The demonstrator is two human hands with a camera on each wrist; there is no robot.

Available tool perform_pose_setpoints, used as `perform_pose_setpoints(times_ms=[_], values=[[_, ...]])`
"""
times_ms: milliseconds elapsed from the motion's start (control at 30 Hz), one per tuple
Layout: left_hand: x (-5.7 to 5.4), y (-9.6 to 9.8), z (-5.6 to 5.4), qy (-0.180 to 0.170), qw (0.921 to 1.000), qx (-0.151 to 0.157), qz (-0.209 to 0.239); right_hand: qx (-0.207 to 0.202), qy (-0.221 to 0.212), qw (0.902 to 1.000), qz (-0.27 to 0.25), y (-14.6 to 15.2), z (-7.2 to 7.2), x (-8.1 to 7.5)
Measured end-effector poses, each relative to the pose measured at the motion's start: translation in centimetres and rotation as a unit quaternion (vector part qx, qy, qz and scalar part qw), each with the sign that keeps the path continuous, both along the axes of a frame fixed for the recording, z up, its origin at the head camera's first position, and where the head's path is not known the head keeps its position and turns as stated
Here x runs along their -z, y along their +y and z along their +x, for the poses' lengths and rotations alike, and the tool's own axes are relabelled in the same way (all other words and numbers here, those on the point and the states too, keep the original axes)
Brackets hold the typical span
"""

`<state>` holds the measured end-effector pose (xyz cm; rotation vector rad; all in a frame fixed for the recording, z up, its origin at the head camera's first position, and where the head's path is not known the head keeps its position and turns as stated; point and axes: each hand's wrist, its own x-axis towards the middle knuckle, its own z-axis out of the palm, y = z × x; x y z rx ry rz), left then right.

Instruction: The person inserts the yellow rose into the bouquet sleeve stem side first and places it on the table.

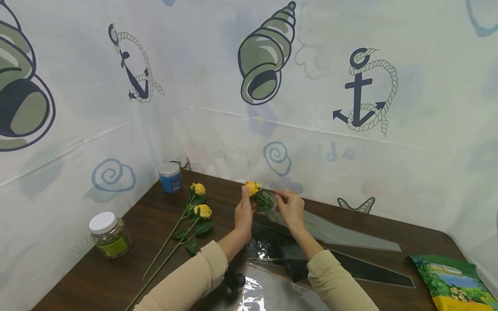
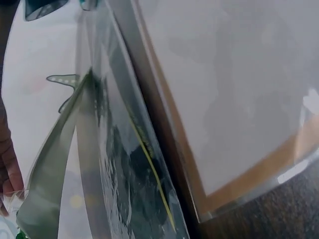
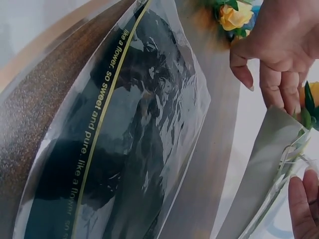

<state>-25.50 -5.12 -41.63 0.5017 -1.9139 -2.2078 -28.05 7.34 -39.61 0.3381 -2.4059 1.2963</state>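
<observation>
A yellow rose (image 1: 251,188) with green leaves is at the middle of the head view, its stem running into a grey-green flower sleeve with a clear front (image 3: 264,159). My left hand (image 1: 244,216) holds the rose and sleeve just below the bloom, thumb upright beside the petals. To its right, my right hand (image 1: 291,211) pinches the clear plastic of the sleeve. In the right wrist view, the left fingers (image 3: 279,82) are at the sleeve's mouth, and right fingertips (image 3: 301,194) are by its side. The left wrist view catches only a hand's fingers (image 2: 10,164) at its edge.
Two yellow roses (image 1: 203,211) lie to the left on the dark wooden table (image 1: 148,229). Beyond them stand a blue tin (image 1: 170,178) and a white-lidded jar (image 1: 113,237). Flat dark sleeves (image 1: 365,265) and clear plastic (image 1: 264,280) spread under the arms. A green packet (image 1: 455,280) lies right.
</observation>
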Motion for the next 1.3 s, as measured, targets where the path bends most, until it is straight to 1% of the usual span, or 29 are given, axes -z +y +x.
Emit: perform_pose_setpoints(times_ms=[67, 200, 267, 367, 500, 600, 733, 800, 867, 933, 1000, 1033, 1133, 1233, 1300], values=[[0.01, -0.10, -0.08, -0.003, 0.9999, -0.006, 0.014, -0.002, -0.006, 1.0000, -0.003, -0.04, 0.04, -0.06], [0.18, -0.18, -0.26, -0.002, 0.9999, -0.013, 0.004, -0.006, -0.012, 0.9999, -0.008, -0.12, 0.20, -0.04], [0.18, -0.16, -0.35, 0.003, 0.9998, -0.018, 0.005, -0.006, -0.011, 0.9999, -0.009, -0.13, 0.28, -0.07], [0.02, -0.06, -0.50, 0.011, 0.9993, -0.025, 0.026, -0.005, -0.011, 0.9999, -0.007, -0.11, 0.31, -0.11], [-0.30, 0.19, -0.60, 0.028, 0.9975, -0.025, 0.059, 0.000, -0.009, 1.0000, 0.001, -0.07, 0.29, -0.10], [-0.39, 0.36, -0.65, 0.040, 0.9966, -0.020, 0.069, 0.005, 0.003, 1.0000, 0.008, -0.06, 0.30, -0.20], [-0.34, 0.50, -0.75, 0.064, 0.9955, -0.023, 0.066, 0.011, 0.007, 0.9999, 0.011, -0.07, 0.37, -0.33], [-0.29, 0.56, -0.77, 0.079, 0.9949, -0.026, 0.056, 0.012, 0.006, 0.9998, 0.012, -0.06, 0.39, -0.35], [-0.19, 0.54, -0.72, 0.076, 0.9966, -0.026, 0.021, 0.012, 0.003, 0.9999, 0.010, -0.06, 0.39, -0.36], [-0.05, 0.49, -0.60, 0.067, 0.9972, -0.018, -0.028, 0.011, 0.004, 0.9999, 0.010, -0.03, 0.37, -0.37], [0.05, 0.38, -0.43, 0.055, 0.9953, -0.005, -0.079, 0.013, 0.005, 0.9999, 0.006, -0.01, 0.33, -0.40], [0.11, 0.33, -0.34, 0.053, 0.9930, 0.002, -0.106, 0.013, 0.006, 0.9999, 0.006, 0.01, 0.31, -0.41], [0.22, 0.10, -0.18, 0.065, 0.9844, 0.025, -0.161, 0.015, 0.012, 0.9998, 0.005, 0.11, 0.24, -0.41], [0.32, -0.21, -0.09, 0.093, 0.9699, 0.050, -0.220, 0.013, 0.012, 0.9998, 0.006, 0.26, 0.21, -0.42], [0.31, -0.43, 0.02, 0.115, 0.9586, 0.065, -0.252, 0.010, 0.013, 0.9998, 0.007, 0.36, 0.23, -0.45]])
